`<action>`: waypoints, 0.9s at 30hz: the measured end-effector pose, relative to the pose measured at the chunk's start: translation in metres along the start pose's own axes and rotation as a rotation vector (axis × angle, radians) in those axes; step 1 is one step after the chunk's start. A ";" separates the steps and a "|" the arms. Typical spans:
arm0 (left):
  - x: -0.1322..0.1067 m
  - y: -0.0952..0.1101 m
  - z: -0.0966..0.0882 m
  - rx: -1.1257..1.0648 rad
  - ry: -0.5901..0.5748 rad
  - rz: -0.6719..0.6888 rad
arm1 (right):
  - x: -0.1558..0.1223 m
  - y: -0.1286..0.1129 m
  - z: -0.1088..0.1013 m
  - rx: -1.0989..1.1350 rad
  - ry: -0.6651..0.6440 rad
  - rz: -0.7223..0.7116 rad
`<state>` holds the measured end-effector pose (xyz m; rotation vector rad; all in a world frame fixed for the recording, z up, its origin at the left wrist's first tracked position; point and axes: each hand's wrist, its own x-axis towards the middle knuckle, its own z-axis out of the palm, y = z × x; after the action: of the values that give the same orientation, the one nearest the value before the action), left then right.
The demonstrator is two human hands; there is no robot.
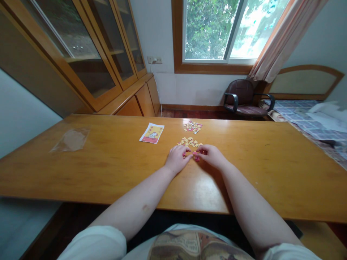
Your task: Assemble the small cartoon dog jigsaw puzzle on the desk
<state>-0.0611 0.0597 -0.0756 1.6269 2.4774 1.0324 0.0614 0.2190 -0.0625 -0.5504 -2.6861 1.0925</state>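
Small pink puzzle pieces (197, 158) lie on the table between my two hands. My left hand (179, 157) rests on the wood with its fingers curled around some of them, thumb pointing at the pieces. My right hand (210, 154) comes in from the other side, thumb and forefinger pinched at a pink piece (194, 153). Just beyond my fingertips is a loose heap of yellow puzzle pieces (189, 142). Farther back lies a second heap of mixed pink and pale pieces (193, 126). Exactly what my left fingertips touch is too small to tell.
A picture card (152, 133) with a white cartoon animal lies left of the heaps. A clear plastic bag (72, 139) is at the table's left. The wooden table (114, 169) has its near edge against my body. An office chair (241, 97) stands beyond the table.
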 end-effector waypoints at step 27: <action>-0.007 0.004 0.004 0.107 -0.278 0.140 | 0.005 0.006 0.001 -0.277 -0.079 0.026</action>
<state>-0.0531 0.0570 -0.0788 1.8528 2.2998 0.6378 0.0580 0.2246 -0.0675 -0.5990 -2.9285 0.7662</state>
